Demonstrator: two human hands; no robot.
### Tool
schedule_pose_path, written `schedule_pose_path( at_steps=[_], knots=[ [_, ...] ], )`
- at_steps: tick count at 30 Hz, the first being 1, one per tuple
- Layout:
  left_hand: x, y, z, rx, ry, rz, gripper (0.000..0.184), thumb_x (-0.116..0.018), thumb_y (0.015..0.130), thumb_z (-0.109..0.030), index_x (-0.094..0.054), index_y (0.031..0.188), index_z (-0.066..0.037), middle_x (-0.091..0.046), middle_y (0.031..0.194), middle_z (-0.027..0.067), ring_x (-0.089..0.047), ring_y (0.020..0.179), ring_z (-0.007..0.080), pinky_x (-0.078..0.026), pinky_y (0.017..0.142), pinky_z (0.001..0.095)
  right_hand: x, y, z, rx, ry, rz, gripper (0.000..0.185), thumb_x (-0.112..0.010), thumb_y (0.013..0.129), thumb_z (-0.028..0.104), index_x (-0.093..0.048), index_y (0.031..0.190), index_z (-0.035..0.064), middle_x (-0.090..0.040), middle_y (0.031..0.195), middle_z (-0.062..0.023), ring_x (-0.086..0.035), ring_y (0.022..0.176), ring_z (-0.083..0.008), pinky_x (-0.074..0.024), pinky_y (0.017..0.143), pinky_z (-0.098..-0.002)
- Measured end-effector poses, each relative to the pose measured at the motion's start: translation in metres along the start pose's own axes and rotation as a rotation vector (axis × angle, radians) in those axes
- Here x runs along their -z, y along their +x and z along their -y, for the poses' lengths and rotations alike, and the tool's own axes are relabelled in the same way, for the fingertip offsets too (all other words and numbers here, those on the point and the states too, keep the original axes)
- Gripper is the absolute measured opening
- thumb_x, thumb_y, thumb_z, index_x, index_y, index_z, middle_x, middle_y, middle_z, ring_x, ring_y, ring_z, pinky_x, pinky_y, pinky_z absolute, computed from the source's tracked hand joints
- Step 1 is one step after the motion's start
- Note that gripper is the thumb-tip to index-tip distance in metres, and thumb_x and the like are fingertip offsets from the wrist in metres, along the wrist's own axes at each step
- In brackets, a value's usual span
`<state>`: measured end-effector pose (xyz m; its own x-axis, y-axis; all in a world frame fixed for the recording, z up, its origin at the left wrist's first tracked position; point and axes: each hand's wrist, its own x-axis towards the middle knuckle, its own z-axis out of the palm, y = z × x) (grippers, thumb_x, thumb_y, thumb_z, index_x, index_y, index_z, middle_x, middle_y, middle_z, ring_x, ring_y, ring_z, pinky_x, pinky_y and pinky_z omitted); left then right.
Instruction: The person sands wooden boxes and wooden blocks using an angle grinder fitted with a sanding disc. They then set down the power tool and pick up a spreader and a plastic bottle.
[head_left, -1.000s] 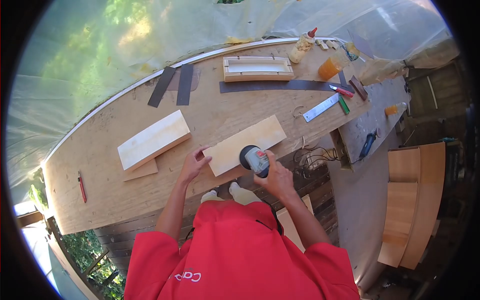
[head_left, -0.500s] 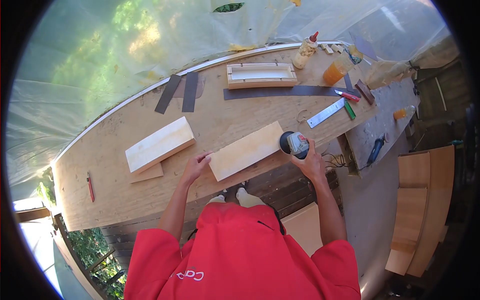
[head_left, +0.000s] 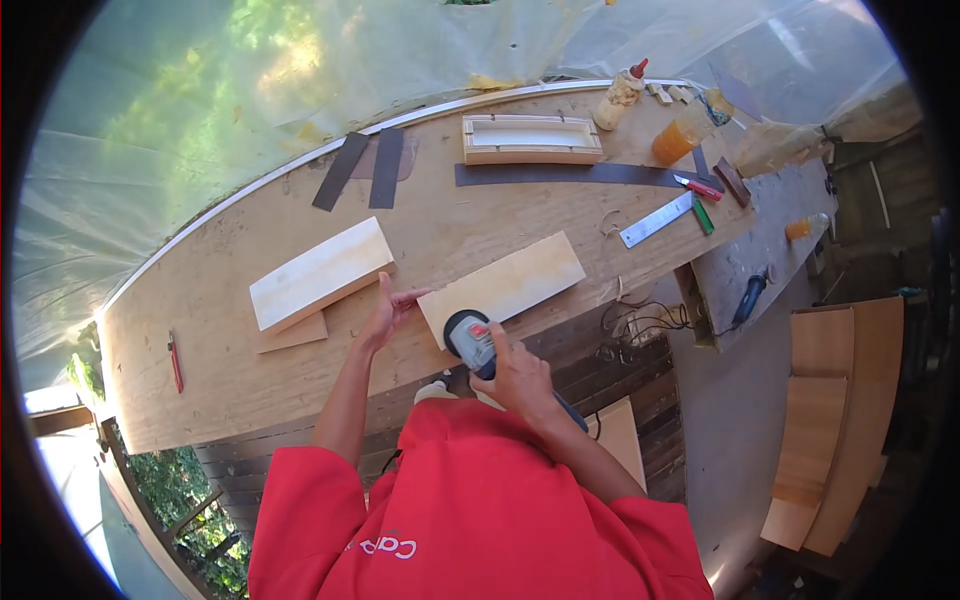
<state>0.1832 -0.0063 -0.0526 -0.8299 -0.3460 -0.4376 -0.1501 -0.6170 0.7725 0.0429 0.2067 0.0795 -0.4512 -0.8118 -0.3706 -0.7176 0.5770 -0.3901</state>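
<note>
My right hand (head_left: 522, 380) is wrapped round an angle grinder (head_left: 474, 338) with a grey head and a round black pad. The pad lies over the near left corner of a pale wooden box-like piece (head_left: 520, 280) on the workbench. Fingers apart, my left hand (head_left: 385, 312) is at that piece's left end, its fingertips touching or very close to it. Just beyond the left hand, a second pale wooden piece (head_left: 325, 270) rests partly on a thin wooden offcut (head_left: 295, 334).
An open wooden box (head_left: 530, 157) stands at the back of the workbench (head_left: 230, 390), near a glue bottle (head_left: 620, 97) and an orange-filled jar (head_left: 680, 135). Dark strips (head_left: 383, 168), a try square (head_left: 657, 220) and a red cutter (head_left: 697, 187) lie around. A cord (head_left: 650, 318) hangs at the front edge.
My right hand has swept the grinder from the piece's right end leftward to its near left corner. My left hand's fingers have spread and shifted slightly up. The view has tilted a little.
</note>
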Motion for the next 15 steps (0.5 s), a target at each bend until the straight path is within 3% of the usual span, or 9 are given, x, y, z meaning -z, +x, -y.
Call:
schedule_pose_path(
  at_steps=[6, 8, 9, 11, 12, 13, 15],
  knots=[
    [0.001, -0.002, 0.008, -0.030, -0.038, -0.014, 0.098, -0.012, 0.090, -0.074, -0.049, 0.133, 0.006, -0.050, 0.137, 0.0171, -0.039, 0.134, 0.0229, -0.021, 0.115, 0.0334, -0.005, -0.001, 0.006, 0.043, -0.006, 0.056, 0.084, -0.073, 0.071, 0.039, -0.032, 0.141, 0.0162, -0.060, 0.096, -0.0253, -0.064, 0.085, -0.0424, -0.0519, 0.074, -0.0500],
    [-0.005, -0.003, 0.014, -0.078, 0.030, -0.215, 0.077, -0.033, 0.098, -0.058, -0.033, 0.142, 0.006, -0.041, 0.144, 0.0184, -0.036, 0.136, 0.0247, -0.023, 0.114, 0.0353, -0.001, 0.001, -0.002, 0.022, 0.003, 0.041, 0.084, -0.073, 0.071, 0.040, -0.032, 0.141, 0.0162, -0.060, 0.096, -0.0254, -0.064, 0.085, -0.0424, -0.0517, 0.074, -0.0504],
    [-0.014, -0.004, 0.021, -0.082, 0.034, -0.209, 0.077, -0.033, 0.098, -0.058, -0.033, 0.142, 0.006, -0.041, 0.144, 0.0184, -0.036, 0.136, 0.0247, -0.023, 0.114, 0.0353, 0.003, 0.003, -0.006, 0.008, 0.011, 0.030, 0.085, -0.073, 0.071, 0.041, -0.033, 0.141, 0.0162, -0.060, 0.096, -0.0255, -0.064, 0.086, -0.0424, -0.0515, 0.075, -0.0508],
    [-0.041, -0.007, 0.041, -0.279, 0.309, -0.511, 0.076, -0.059, 0.093, -0.038, -0.023, 0.145, 0.003, -0.030, 0.150, 0.0204, -0.031, 0.138, 0.0304, -0.023, 0.114, 0.0378, 0.017, 0.009, -0.022, -0.059, 0.004, 0.001, 0.086, -0.073, 0.070, 0.042, -0.032, 0.141, 0.0169, -0.061, 0.095, -0.0248, -0.065, 0.086, -0.0425, -0.0511, 0.075, -0.0512],
    [-0.047, -0.011, 0.048, -0.212, 0.472, -0.523, 0.086, -0.070, 0.084, -0.028, -0.019, 0.146, 0.003, -0.021, 0.153, 0.0225, -0.025, 0.141, 0.0339, -0.022, 0.115, 0.0396, 0.026, 0.012, -0.034, -0.101, -0.005, -0.021, 0.084, -0.073, 0.070, 0.042, -0.032, 0.139, 0.0168, -0.063, 0.097, -0.0228, -0.064, 0.087, -0.0430, -0.0517, 0.075, -0.0513],
    [-0.059, -0.017, 0.047, -0.216, 0.478, -0.523, 0.086, -0.070, 0.084, -0.028, -0.019, 0.146, 0.003, -0.021, 0.153, 0.0225, -0.025, 0.141, 0.0339, -0.022, 0.115, 0.0396, 0.030, 0.016, -0.050, -0.115, 0.006, -0.072, 0.084, -0.073, 0.070, 0.042, -0.033, 0.138, 0.0167, -0.063, 0.099, -0.0222, -0.064, 0.088, -0.0428, -0.0516, 0.075, -0.0516],
    [-0.078, -0.030, 0.045, -0.244, 0.878, -0.461, 0.086, -0.071, 0.082, -0.030, -0.021, 0.145, 0.002, -0.029, 0.148, 0.0222, -0.025, 0.139, 0.0337, -0.021, 0.115, 0.0400, 0.045, 0.023, -0.079, -0.176, 0.009, -0.141, 0.082, -0.074, 0.069, 0.042, -0.034, 0.135, 0.0162, -0.065, 0.102, -0.0220, -0.064, 0.092, -0.0424, -0.0510, 0.077, -0.0521]
  ],
)
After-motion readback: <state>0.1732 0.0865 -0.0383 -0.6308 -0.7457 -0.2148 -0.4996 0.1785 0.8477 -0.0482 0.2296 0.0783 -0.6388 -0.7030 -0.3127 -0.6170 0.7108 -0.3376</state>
